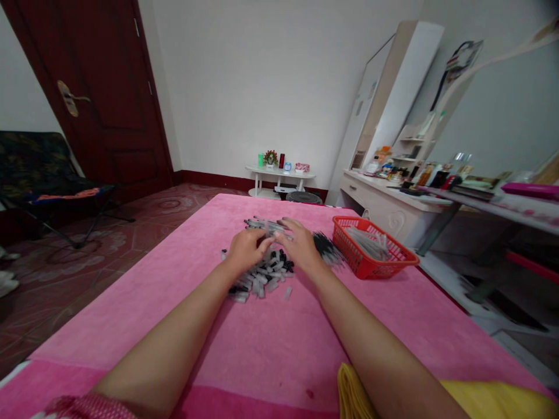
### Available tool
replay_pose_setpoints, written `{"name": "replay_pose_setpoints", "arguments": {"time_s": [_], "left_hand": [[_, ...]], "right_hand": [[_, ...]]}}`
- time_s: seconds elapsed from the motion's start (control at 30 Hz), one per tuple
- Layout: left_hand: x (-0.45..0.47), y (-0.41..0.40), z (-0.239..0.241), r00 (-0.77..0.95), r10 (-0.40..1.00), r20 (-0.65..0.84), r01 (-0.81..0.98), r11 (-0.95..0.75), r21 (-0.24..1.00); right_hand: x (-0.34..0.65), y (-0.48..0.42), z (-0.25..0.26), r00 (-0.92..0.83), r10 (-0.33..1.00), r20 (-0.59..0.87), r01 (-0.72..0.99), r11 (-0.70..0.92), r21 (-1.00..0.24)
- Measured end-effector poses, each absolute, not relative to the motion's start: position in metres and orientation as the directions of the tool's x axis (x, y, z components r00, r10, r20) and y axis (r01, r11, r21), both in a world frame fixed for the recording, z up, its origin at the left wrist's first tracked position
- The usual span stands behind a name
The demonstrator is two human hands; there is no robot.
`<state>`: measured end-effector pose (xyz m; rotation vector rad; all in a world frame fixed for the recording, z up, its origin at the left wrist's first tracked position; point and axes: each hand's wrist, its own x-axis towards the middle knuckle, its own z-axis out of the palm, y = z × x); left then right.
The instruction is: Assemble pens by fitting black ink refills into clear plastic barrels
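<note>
My left hand (247, 251) is over the left part of a heap of clear and black pen caps (262, 279), its fingers curled with the thumb pointing right. Whatever it grips is hidden. Close beside it, thumb near thumb, my right hand (301, 247) reaches in from the right, fingers apart and stretched over the pens. Just behind both hands lies a pile of clear pens with dark tips (257, 222), partly covered by the fingers. Right of my right hand is a bunch of thin black-ended pen refills (326, 247).
A red plastic basket (371, 270) holding clear pen tubes (369, 241) stands right of the refills. Pink cloth (174, 297) covers the table. A folded yellow cloth (353, 390) lies under my right forearm. Beyond are a low white table (279, 171) and a cluttered dresser (393, 195).
</note>
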<state>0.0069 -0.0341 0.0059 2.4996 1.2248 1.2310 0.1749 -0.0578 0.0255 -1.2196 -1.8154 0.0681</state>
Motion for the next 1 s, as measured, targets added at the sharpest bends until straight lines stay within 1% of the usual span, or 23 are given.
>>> {"name": "replay_pose_setpoints", "arguments": {"time_s": [0.03,0.07,0.13,0.2,0.27,0.33,0.4,0.43,0.5,0.57,0.63,0.7,0.73,0.8,0.9,0.97,1.0], "left_hand": [[0.011,-0.039,0.009,0.392,0.679,0.621,0.652,-0.681,0.333],[0.014,-0.043,0.011,0.407,0.673,0.618,0.679,-0.675,0.288],[0.019,-0.049,0.015,0.404,0.682,0.609,0.716,-0.65,0.253],[0.021,-0.052,0.019,0.399,0.691,0.603,0.728,-0.638,0.25],[0.02,-0.052,0.022,0.414,0.678,0.607,0.707,-0.66,0.254],[0.015,-0.048,0.023,0.413,0.647,0.641,0.678,-0.688,0.258],[0.004,-0.04,0.022,0.353,0.621,0.7,0.685,-0.681,0.259],[-0.005,-0.034,0.019,0.297,0.618,0.728,0.712,-0.652,0.263],[-0.026,-0.019,0.007,0.132,0.641,0.756,0.772,-0.544,0.327],[-0.049,-0.002,-0.009,-0.047,0.689,0.723,0.798,-0.409,0.442],[-0.069,0.012,-0.027,-0.23,0.76,0.608,0.751,-0.259,0.608],[-0.082,0.023,-0.041,-0.398,0.835,0.38,0.596,-0.079,0.799],[-0.084,0.026,-0.046,-0.415,0.842,0.344,0.567,-0.057,0.822],[-0.083,0.03,-0.052,-0.422,0.857,0.297,0.531,-0.032,0.847],[-0.074,0.028,-0.053,-0.385,0.877,0.287,0.537,-0.04,0.843],[-0.069,0.026,-0.052,-0.362,0.889,0.281,0.543,-0.044,0.839],[-0.068,0.024,-0.051,-0.353,0.893,0.279,0.545,-0.046,0.837]], "right_hand": [[0.171,-0.06,0.027,-0.109,0.745,0.659,0.678,0.54,-0.499],[0.168,-0.063,0.028,-0.123,0.734,0.668,0.654,0.566,-0.502],[0.163,-0.068,0.03,-0.125,0.714,0.689,0.615,0.6,-0.511],[0.16,-0.073,0.034,-0.096,0.703,0.704,0.606,0.603,-0.52],[0.161,-0.076,0.042,-0.037,0.707,0.707,0.634,0.563,-0.53],[0.171,-0.078,0.054,0.057,0.702,0.71,0.69,0.487,-0.536],[0.191,-0.079,0.069,0.169,0.665,0.728,0.759,0.384,-0.526],[0.204,-0.08,0.076,0.225,0.634,0.74,0.798,0.317,-0.513],[0.235,-0.082,0.088,0.337,0.563,0.754,0.863,0.135,-0.486],[0.266,-0.085,0.093,0.447,0.508,0.736,0.878,-0.092,-0.47],[0.292,-0.087,0.092,0.536,0.486,0.69,0.844,-0.282,-0.457],[0.309,-0.086,0.085,0.577,0.496,0.648,0.816,-0.389,-0.428],[0.312,-0.084,0.081,0.57,0.509,0.645,0.82,-0.404,-0.406],[0.31,-0.078,0.073,0.505,0.547,0.667,0.862,-0.355,-0.362],[0.283,-0.067,0.06,0.336,0.663,0.669,0.936,-0.153,-0.318],[0.257,-0.058,0.048,0.2,0.781,0.592,0.954,-0.018,-0.299],[0.244,-0.054,0.041,0.141,0.827,0.544,0.959,0.024,-0.283]]}}
